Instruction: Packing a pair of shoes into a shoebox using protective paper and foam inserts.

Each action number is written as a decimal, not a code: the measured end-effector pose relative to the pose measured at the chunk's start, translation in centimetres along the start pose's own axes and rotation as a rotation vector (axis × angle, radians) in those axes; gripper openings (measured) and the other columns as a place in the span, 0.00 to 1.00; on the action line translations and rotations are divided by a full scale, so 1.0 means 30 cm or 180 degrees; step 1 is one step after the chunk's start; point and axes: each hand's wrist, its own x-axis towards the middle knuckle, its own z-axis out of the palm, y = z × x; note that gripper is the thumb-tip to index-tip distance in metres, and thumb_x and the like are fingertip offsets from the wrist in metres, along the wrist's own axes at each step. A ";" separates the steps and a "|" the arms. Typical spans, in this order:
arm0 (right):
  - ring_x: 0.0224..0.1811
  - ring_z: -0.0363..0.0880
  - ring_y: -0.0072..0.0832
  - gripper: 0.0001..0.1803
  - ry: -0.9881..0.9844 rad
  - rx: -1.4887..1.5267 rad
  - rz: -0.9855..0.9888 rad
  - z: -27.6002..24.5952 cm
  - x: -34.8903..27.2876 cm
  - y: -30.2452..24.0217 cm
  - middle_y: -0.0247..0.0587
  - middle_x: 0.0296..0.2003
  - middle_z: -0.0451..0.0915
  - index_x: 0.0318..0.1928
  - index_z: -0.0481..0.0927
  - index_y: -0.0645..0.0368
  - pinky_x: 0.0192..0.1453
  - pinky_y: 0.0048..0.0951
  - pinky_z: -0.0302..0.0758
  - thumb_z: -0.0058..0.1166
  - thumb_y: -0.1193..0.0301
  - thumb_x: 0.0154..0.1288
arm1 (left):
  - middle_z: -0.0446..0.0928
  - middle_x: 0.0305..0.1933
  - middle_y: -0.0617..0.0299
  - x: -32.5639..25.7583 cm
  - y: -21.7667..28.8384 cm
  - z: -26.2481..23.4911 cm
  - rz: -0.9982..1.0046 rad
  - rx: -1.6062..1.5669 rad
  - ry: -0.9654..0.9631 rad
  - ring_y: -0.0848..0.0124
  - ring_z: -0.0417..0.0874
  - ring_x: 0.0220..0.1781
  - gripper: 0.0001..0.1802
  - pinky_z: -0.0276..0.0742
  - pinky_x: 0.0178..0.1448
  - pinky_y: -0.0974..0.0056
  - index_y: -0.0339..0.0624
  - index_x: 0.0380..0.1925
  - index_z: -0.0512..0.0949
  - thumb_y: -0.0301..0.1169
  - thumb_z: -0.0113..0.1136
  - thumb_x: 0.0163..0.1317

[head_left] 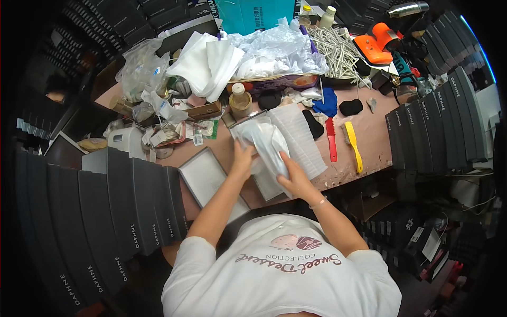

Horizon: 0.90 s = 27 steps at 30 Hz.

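A white bundle in thin clear plastic (268, 143) lies at a slant over a grey open shoebox (268, 190) on the table. Its contents cannot be made out. My right hand (297, 179) is closed on the bundle's near right end. At the bundle's left edge, my left hand (243, 160) grips the plastic, its fingertips partly hidden. White ribbed wrapping sheet (298, 138) spreads out to the right of the bundle. Left of the box rests a shallow grey lid (208, 177), its pale inside facing up.
Dark shoeboxes (119, 206) stand in a row at left, more (438, 127) at right. A red brush (331, 140) and yellow brush (353, 148) lie right of the wrapping. Behind are a bottle (240, 100), heaped plastic bags (280, 50), white sticks (338, 53) and an orange tape dispenser (376, 47).
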 end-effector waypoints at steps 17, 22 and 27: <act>0.37 0.75 0.27 0.20 0.0582 0.1667 0.1650 -0.048 -0.071 0.397 0.51 0.39 0.79 0.51 0.77 0.63 0.46 0.32 0.73 0.53 0.64 0.62 | 0.72 0.51 0.44 -0.240 -0.301 -0.382 0.1050 0.3538 0.0807 0.57 0.75 0.46 0.28 0.71 0.51 0.59 0.37 0.59 0.64 0.24 0.56 0.56; 0.64 0.62 0.50 0.33 0.0123 -0.1143 -0.0446 0.042 -0.034 0.149 0.53 0.59 0.69 0.56 0.73 0.54 0.65 0.50 0.58 0.64 0.54 0.51 | 0.73 0.47 0.51 -0.453 -0.038 -0.383 0.0785 0.2950 0.0760 0.66 0.76 0.38 0.27 0.73 0.44 0.67 0.40 0.62 0.64 0.22 0.53 0.60; 0.72 0.44 0.53 0.29 0.0051 -0.2318 -0.0768 0.139 -0.025 0.068 0.46 0.66 0.60 0.58 0.72 0.48 0.68 0.65 0.43 0.58 0.53 0.56 | 0.73 0.52 0.56 -0.688 0.204 -0.304 0.1684 0.1803 0.0236 0.76 0.75 0.49 0.29 0.69 0.52 0.75 0.33 0.65 0.59 0.17 0.50 0.63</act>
